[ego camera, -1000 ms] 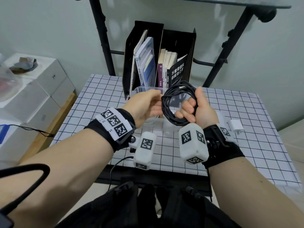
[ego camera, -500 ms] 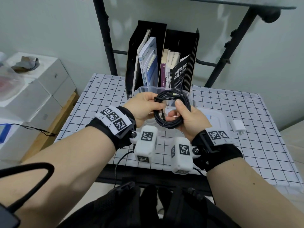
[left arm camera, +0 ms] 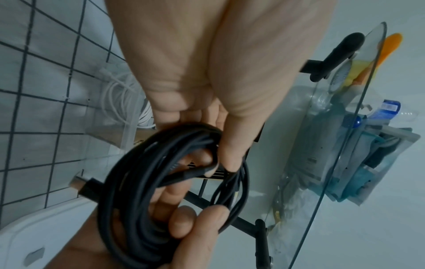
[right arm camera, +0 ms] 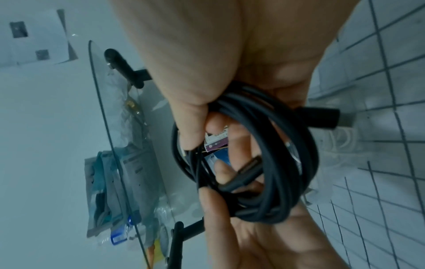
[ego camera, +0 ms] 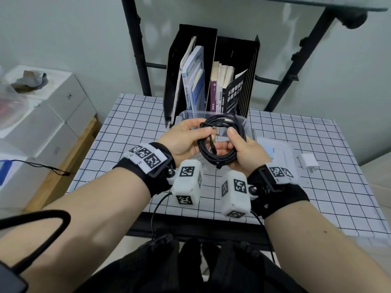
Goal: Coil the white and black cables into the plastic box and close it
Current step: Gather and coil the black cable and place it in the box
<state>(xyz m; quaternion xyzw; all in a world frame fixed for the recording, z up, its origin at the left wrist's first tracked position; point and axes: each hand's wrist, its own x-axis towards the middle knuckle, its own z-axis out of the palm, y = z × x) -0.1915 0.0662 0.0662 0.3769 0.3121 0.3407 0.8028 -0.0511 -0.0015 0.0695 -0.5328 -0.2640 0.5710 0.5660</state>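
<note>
The black cable (ego camera: 220,121) is wound into a loose coil, held in the air just in front of the clear plastic box (ego camera: 190,112). My left hand (ego camera: 190,134) pinches the coil's left side (left arm camera: 128,200) between thumb and fingers. My right hand (ego camera: 237,144) grips the right side (right arm camera: 282,163), thumb on top and fingers underneath. One plug end lies across the loop; another sticks out at the near side. The white cable (left arm camera: 119,94) lies coiled inside the open box. The box's lid (ego camera: 281,149) lies flat on the table to its right.
A black file holder with books (ego camera: 211,81) stands right behind the box. A white charger plug (ego camera: 307,166) lies right of the lid. Black frame posts (ego camera: 137,49) rise at the table's back under a glass shelf. White boxes (ego camera: 53,106) are stacked at the left.
The coil, held upright mainly by my right hand, has tipped flatter and come lower. My left hand has closed on its left side, so both hands hold it.
</note>
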